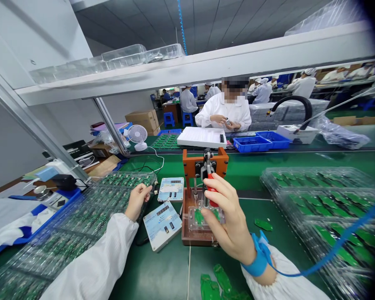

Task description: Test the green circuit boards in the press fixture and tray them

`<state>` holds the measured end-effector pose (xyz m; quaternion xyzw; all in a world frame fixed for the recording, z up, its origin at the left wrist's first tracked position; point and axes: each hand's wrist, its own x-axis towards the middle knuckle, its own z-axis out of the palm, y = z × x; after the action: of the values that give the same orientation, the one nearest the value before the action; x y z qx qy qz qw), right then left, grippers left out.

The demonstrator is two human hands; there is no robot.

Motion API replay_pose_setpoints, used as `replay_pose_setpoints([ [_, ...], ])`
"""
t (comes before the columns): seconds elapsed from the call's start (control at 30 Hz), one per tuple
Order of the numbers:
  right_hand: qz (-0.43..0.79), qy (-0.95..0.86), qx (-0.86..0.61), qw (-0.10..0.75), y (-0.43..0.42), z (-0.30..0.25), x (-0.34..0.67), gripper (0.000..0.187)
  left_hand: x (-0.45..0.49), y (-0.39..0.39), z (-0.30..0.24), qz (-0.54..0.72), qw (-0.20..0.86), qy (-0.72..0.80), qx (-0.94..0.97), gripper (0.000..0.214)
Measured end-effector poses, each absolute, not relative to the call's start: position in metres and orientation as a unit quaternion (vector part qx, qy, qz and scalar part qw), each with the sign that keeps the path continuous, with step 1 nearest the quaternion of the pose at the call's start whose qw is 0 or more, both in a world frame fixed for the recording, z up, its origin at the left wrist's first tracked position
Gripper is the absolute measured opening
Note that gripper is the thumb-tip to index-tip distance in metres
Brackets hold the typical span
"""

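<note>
My right hand (229, 218) is closed round the red lever handle (211, 189) of a brown test fixture (203, 200) in the middle of the green bench. A small green circuit board (200, 216) lies under the fixture's clear plate. My left hand (138, 199) is curled at the edge of a clear plastic tray (81, 225) full of green boards, its fingers pinched on something I cannot make out. A blue wrist strap (258, 255) with a coiled cord sits on my right wrist.
Two white-blue meter boxes (162, 223) lie left of the fixture. Clear trays of green boards (325, 200) are stacked at the right. Loose green boards (221, 283) lie at the near edge. A person in white (225, 112) works opposite, beside blue bins (259, 142) and a small fan (138, 136).
</note>
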<state>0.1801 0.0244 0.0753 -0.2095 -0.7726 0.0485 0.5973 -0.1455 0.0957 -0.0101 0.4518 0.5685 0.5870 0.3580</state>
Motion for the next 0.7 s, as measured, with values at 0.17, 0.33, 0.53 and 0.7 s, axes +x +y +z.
replay_pose_setpoints([
  [0.17, 0.056, -0.76, -0.203, 0.615, 0.0221, 0.0698, 0.1716, 0.064, -0.146, 0.0959, -0.0106, 0.585, 0.361, 0.569, 0.452, 0.045],
  [0.33, 0.064, -0.752, -0.193, 0.627, 0.0233, 0.0671, 0.1708, 0.071, -0.1465, 0.0958, -0.0111, 0.586, 0.364, 0.566, 0.451, 0.045],
  [0.53, 0.074, -0.745, -0.186, 0.636, 0.0236, 0.0662, 0.1693, 0.074, -0.1488, 0.0981, -0.014, 0.587, 0.362, 0.567, 0.451, 0.045],
  [0.7, 0.073, -0.745, -0.186, 0.637, 0.0241, 0.0674, 0.1699, 0.074, -0.1492, 0.0979, -0.015, 0.586, 0.358, 0.567, 0.454, 0.044],
])
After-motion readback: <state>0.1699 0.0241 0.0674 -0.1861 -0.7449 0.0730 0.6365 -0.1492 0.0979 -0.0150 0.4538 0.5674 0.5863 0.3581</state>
